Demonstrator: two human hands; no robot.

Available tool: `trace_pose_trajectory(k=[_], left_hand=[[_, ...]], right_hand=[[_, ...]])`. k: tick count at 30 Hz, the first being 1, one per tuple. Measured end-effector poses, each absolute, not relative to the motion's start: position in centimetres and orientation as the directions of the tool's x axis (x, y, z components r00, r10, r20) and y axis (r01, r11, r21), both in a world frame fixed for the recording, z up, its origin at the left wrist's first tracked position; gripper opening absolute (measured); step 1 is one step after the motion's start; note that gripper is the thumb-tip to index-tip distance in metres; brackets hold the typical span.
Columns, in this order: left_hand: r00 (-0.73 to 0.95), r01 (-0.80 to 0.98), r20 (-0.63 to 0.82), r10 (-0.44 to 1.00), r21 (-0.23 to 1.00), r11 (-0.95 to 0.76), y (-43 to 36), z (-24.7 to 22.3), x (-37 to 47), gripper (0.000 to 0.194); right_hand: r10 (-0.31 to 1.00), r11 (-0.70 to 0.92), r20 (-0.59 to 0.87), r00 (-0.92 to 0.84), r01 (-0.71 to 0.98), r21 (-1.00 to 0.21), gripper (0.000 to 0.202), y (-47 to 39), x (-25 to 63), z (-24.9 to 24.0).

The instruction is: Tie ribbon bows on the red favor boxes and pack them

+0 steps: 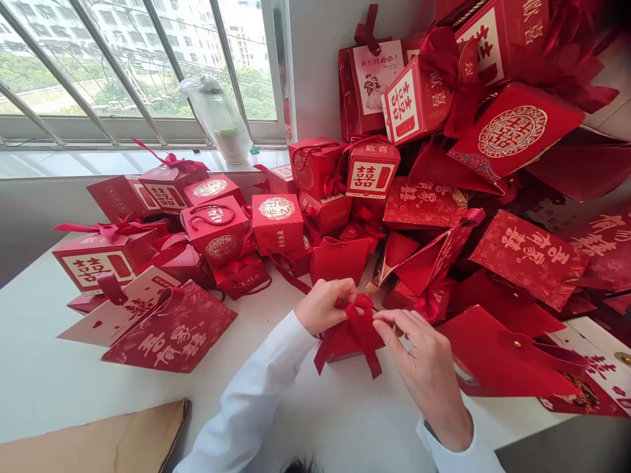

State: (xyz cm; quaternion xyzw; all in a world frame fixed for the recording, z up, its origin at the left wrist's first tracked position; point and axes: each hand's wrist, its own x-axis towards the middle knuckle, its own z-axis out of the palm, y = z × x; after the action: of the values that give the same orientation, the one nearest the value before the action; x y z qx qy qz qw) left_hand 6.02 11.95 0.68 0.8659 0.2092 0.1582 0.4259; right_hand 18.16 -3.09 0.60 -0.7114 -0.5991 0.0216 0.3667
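A small red gift box (340,353) stands on the white table in front of me, topped with a red ribbon (359,322) tied in a bow, its two tails hanging down the near side. My left hand (326,306) is closed at the bow's left side, its fingertips partly hidden behind the loops. From the right, my right hand (424,355) pinches the bow's right edge between thumb and forefinger. Just behind the box, an open red bag (340,259) leans among other packages.
Several red gift boxes (277,223) are heaped at the back. Red paper bags (532,256) pile up high on the right. Two folded bags (172,328) lie at left, with brown cardboard (98,437) at the near left edge. A plastic-wrapped cup (221,121) stands on the sill by the barred window.
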Motion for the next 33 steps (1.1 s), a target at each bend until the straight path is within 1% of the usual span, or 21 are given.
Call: trace_pose_trajectory(k=[3, 5, 9, 11, 15, 18, 20, 23, 26, 30, 33], left_hand=[[0.862, 0.242, 0.081, 0.501, 0.801, -0.547, 11.9, 0.7, 6.0, 0.027], [0.860, 0.243, 0.082, 0.504, 0.802, -0.546, 11.9, 0.7, 6.0, 0.026], [0.879, 0.202, 0.087, 0.468, 0.822, -0.532, 12.1, 0.7, 5.8, 0.011], [0.891, 0.178, 0.084, 0.446, 0.839, -0.515, 12.3, 0.6, 5.6, 0.009], [0.910, 0.147, 0.060, 0.411, 0.878, -0.455, 12.6, 0.4, 5.3, 0.015], [0.924, 0.113, 0.056, 0.379, 0.905, -0.409, 12.7, 0.3, 5.1, 0.019], [0.932, 0.095, 0.055, 0.359, 0.917, -0.387, 12.9, 0.3, 5.0, 0.018], [0.941, 0.100, 0.050, 0.336, 0.905, -0.414, 13.1, 0.5, 4.7, 0.019], [0.944, 0.121, 0.043, 0.327, 0.876, -0.467, 13.4, 0.9, 4.3, 0.022], [0.946, 0.135, 0.026, 0.322, 0.874, -0.468, 13.5, 1.4, 3.9, 0.024], [0.940, 0.160, 0.026, 0.340, 0.848, -0.506, 13.5, 1.6, 3.9, 0.022]], right_hand=[[0.900, -0.072, 0.309, 0.307, 0.806, -0.588, 0.016, -2.0, 18.2, 0.0], [0.914, -0.087, 0.259, 0.311, 0.777, -0.623, 0.011, -1.5, 18.0, -0.3], [0.916, -0.132, 0.198, 0.348, 0.730, -0.670, 0.010, -1.3, 17.9, -0.6], [0.917, -0.139, 0.191, 0.351, 0.727, -0.672, 0.011, -1.2, 18.1, -0.7], [0.931, -0.124, 0.181, 0.317, 0.742, -0.659, 0.013, -0.8, 18.5, -0.8], [0.943, -0.148, 0.131, 0.305, 0.738, -0.659, 0.013, -0.4, 18.8, -0.6], [0.952, -0.153, 0.098, 0.291, 0.726, -0.671, 0.015, -0.3, 18.9, -0.4], [0.961, -0.136, 0.082, 0.262, 0.713, -0.688, 0.019, -0.3, 19.1, 0.0], [0.961, -0.158, 0.054, 0.270, 0.701, -0.695, 0.017, -0.4, 19.2, 0.2], [0.959, -0.210, -0.024, 0.283, 0.651, -0.730, 0.014, 0.0, 18.9, 0.5], [0.954, -0.243, -0.081, 0.288, 0.585, -0.774, 0.014, 0.4, 18.6, 0.6]])
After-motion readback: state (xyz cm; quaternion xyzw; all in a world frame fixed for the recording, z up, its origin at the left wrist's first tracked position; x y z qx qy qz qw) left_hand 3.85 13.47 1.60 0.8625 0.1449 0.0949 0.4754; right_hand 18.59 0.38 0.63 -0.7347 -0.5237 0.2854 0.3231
